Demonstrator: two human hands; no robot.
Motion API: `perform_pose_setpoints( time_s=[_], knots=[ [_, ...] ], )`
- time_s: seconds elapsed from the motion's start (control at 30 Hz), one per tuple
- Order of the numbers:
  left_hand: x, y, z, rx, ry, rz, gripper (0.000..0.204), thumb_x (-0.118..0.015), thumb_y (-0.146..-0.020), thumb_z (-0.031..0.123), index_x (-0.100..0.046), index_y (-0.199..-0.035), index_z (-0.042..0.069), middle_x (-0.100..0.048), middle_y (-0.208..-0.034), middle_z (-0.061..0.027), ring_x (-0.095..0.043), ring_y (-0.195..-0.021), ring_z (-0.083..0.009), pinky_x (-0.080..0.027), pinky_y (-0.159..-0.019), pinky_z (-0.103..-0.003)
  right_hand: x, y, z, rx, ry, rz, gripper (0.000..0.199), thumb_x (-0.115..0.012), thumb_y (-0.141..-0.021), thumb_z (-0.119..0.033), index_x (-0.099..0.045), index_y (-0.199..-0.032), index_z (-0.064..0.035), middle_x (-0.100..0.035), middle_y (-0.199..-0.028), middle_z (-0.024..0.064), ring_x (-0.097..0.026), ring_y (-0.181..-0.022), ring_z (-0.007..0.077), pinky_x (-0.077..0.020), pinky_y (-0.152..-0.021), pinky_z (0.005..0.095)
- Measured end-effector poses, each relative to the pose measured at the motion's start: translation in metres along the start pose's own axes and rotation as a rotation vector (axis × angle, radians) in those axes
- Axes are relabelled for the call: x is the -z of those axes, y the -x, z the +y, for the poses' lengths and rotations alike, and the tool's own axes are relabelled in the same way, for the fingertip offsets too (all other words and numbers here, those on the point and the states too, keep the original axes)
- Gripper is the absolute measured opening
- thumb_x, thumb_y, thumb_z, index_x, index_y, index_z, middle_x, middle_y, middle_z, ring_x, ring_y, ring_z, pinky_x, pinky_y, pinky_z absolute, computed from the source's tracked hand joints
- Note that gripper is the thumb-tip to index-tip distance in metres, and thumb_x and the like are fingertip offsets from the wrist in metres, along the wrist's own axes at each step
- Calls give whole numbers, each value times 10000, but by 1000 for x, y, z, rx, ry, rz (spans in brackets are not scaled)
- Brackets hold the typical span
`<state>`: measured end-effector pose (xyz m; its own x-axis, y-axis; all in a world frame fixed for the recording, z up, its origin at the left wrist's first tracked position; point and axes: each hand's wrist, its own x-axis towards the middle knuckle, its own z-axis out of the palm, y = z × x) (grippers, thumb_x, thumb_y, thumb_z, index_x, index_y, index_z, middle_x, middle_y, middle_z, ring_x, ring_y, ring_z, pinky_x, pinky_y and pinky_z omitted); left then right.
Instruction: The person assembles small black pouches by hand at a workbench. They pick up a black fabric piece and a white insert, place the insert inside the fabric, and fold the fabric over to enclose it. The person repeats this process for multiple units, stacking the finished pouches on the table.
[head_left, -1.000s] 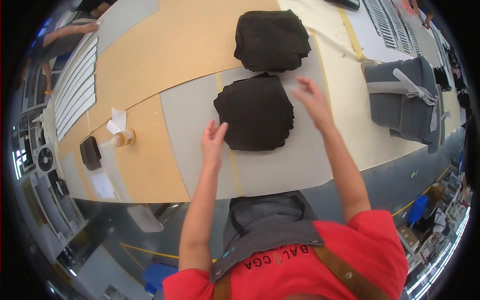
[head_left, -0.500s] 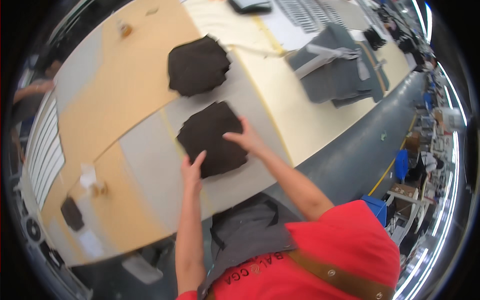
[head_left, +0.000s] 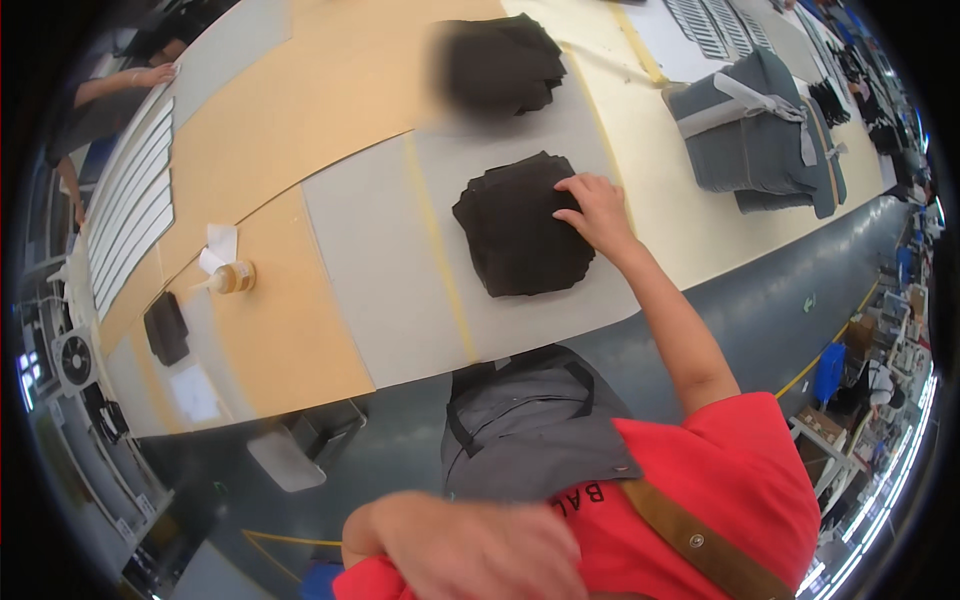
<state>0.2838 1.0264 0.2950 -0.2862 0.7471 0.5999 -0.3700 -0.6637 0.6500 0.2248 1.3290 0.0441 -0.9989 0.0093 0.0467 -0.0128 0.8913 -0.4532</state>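
Note:
A stack of black fabric pieces (head_left: 522, 235) with uneven edges lies near the front edge of the table. On its upper right part rests my right hand (head_left: 598, 212), thumb and forefinger apart against the fabric. My left hand (head_left: 480, 550) is away from the table, in front of my red shirt and grey apron. Motion smears its fingers, so whether it holds anything is hidden. Beyond the first stack sits a second black fabric stack (head_left: 505, 65), its left side blurred.
Grey-blue bundles (head_left: 750, 130) tied with pale strips lie at the right. Toward the left are a bottle of amber liquid (head_left: 236, 277), a small dark block (head_left: 166, 328) and white-striped panels (head_left: 140, 215). Another person's hand (head_left: 155, 76) touches the far left table edge.
My left hand has let go of the near black stack and come back toward my body. My right hand remains at the stack. The view has shifted, moving the table contents rightward and upward.

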Motion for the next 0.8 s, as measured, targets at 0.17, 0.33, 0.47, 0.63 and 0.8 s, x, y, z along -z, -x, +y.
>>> perform_pose_setpoints(
  time_s=[0.17,0.33,0.47,0.63,0.8],
  knots=[
    [-37,19,28,84,-66,-86,283,-674,-965,374,-726,-1025,103,-647,-1120,-84,-610,-1010,-293,-449,-927,-445,4,-13,3,-81,3,-96,319,-843,-745,-213,-637,-976,-138,-620,-1018,36,-569,-1019,294,-401,-872,462],
    [-51,63,43,41,-146,-85,282,-666,-977,384,-716,-1109,139,-632,-1178,-93,-592,-1068,-277,-441,-930,-447,7,1,-11,4,-177,31,199,-780,-830,-106,-638,-967,-78,-648,-923,102,-628,-909,304,-490,-786,402],
    [-62,112,35,-149,55,138,268,-705,-956,265,-664,-845,25,-689,-959,-163,-683,-890,-350,-509,-811,-455,34,33,-96,130,-342,64,134,-712,-896,-9,-660,-1013,-46,-712,-926,111,-687,-780,262,-536,-697,325],
    [-2,247,5,262,-187,1456,652,-751,-785,-20,-535,-1397,35,-603,-1310,-137,-586,-1180,-257,-450,-1027,-414,27,61,-208,319,-444,-44,157,-708,-887,41,-681,-1024,-31,-731,-931,107,-700,-725,215,-539,-658,280],
    [32,336,19,590,-533,1368,1036,-841,-761,67,-238,-1603,62,-472,-1508,-139,-447,-1409,-255,-279,-1202,-442,-39,53,-314,9,-908,-238,95,-657,-957,-6,-634,-1049,-8,-641,-909,1,-561,-840,62,-471,-784,216]
  ],
)
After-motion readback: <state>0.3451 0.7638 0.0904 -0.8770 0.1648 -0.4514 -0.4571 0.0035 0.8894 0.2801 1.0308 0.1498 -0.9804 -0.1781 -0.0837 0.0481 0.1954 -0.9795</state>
